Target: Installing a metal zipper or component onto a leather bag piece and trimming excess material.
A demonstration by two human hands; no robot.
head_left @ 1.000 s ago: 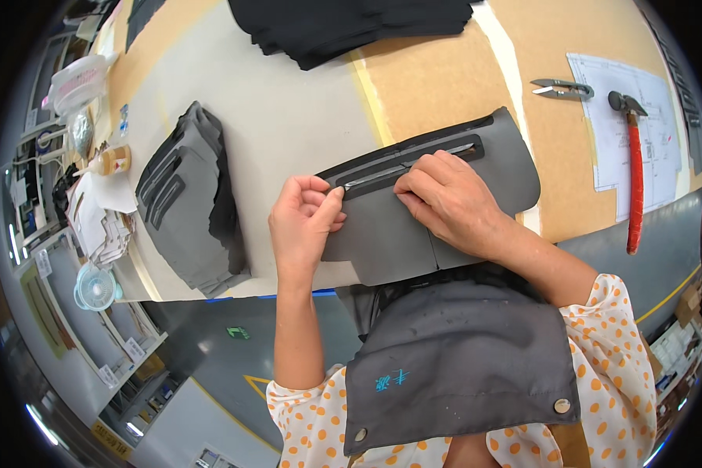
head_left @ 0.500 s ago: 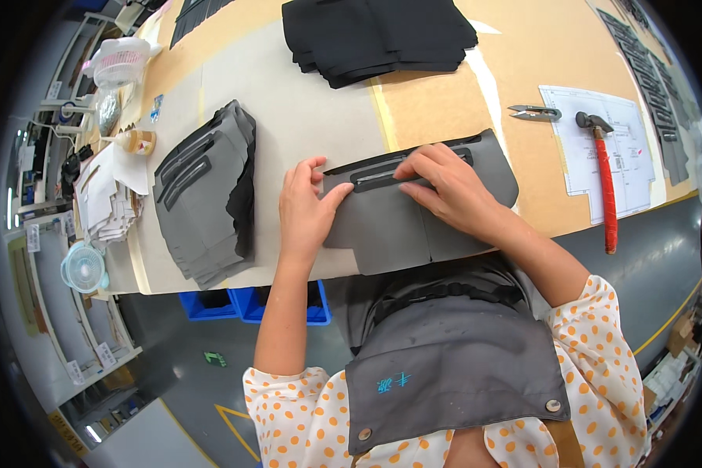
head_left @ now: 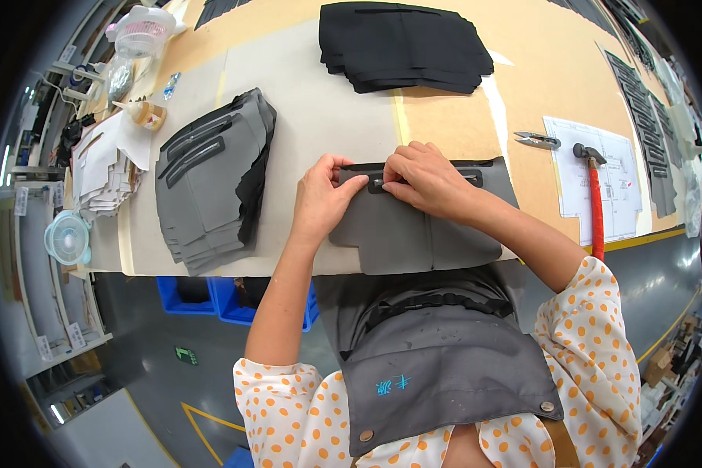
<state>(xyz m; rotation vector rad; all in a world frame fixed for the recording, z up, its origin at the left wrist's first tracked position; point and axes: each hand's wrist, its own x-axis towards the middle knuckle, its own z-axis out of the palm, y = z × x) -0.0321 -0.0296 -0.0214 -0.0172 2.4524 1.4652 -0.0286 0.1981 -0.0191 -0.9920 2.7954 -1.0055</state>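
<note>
A dark grey fabric panel (head_left: 402,234) lies at the table's front edge, with a zipper (head_left: 466,178) set in a black strip along its upper part. At the panel's upper left corner, my left hand (head_left: 324,199) has thumb and fingers closed on its edge, the thumb reaching toward the zipper's left end. My right hand (head_left: 425,183) bends over the middle of the zipper, fingertips pinched on it; the exact part between them is hidden. Left of my hands sits a stack of similar grey panels (head_left: 210,187) with zipper strips.
A black fabric stack (head_left: 405,47) lies at the back. On the right are thread snips (head_left: 538,140), a red-handled hammer (head_left: 597,187) and a paper pattern (head_left: 616,207). Far left hold a glue bottle (head_left: 148,115), papers (head_left: 109,175) and a small fan (head_left: 68,237). Blue bins (head_left: 238,312) stand below.
My right hand has moved left along the zipper, closer to my left hand. The left thumb and fingers have drawn in on the panel's edge. The whole view has shifted slightly.
</note>
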